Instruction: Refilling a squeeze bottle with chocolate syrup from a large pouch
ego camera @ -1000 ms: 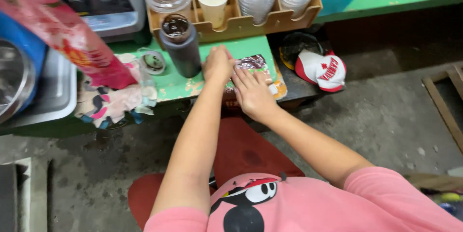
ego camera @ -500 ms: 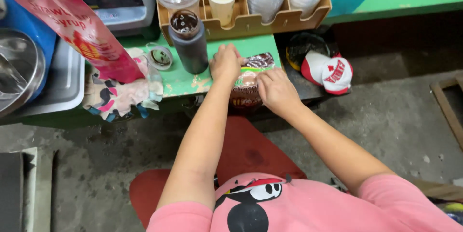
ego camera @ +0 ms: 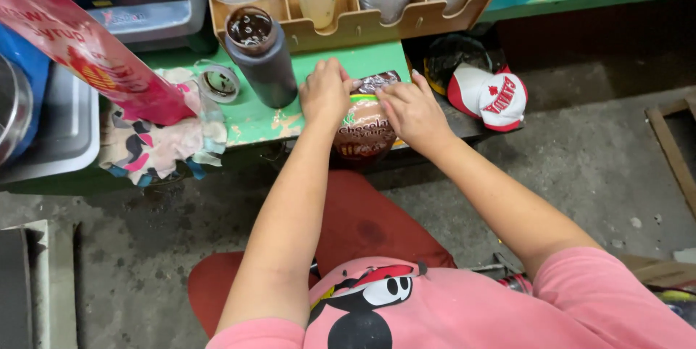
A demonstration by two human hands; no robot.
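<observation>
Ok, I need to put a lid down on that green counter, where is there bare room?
One bare strip of the green counter lies between the wooden cup rack and both hands. A smaller patch lies between the dark bottle and the left hand. The patterned cloth and pink pouch crowd the left end.

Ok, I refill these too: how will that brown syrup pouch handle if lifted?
The brown syrup pouch looks soft and bulging, so probably floppy and heavyish. Both hands, left hand and right hand, pinch its glossy top; likely slippery.
</observation>
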